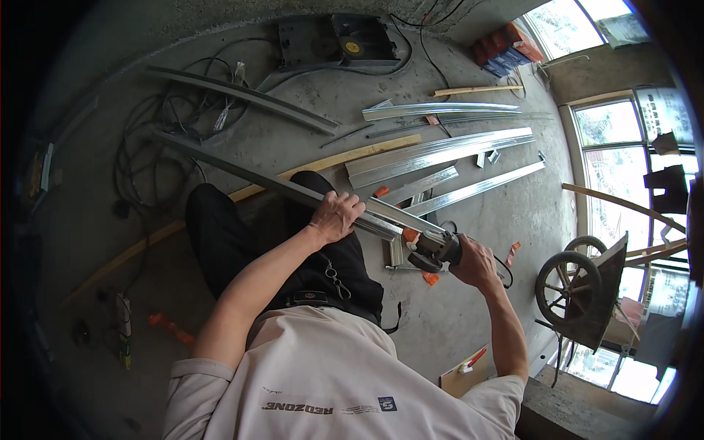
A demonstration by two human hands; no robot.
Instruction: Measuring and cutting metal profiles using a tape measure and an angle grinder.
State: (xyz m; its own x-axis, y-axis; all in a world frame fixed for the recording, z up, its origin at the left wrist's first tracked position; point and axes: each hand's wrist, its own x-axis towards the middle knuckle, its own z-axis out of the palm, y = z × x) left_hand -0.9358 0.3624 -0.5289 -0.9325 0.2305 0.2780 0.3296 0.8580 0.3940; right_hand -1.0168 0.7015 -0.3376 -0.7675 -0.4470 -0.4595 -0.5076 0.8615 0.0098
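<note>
My left hand (336, 217) is closed round a long grey metal channel (253, 173), which runs from the upper left across my knees. My right hand (475, 262) grips the body of an angle grinder (440, 248). The grinder's head and guard are by the right end of the channel. I cannot make out whether its disc touches the metal. Under that end lie shorter channel pieces (394, 253) and scraps of orange material (430, 279) on the concrete floor.
Several shiny metal profiles (440, 155) lie ahead, beside a wooden strip (367, 150). Another channel (246, 95) and tangled cables (139, 172) are at the left. A black open tool case (312, 42) sits at the back. A tipped wheelbarrow (587, 293) stands at the right below the windows.
</note>
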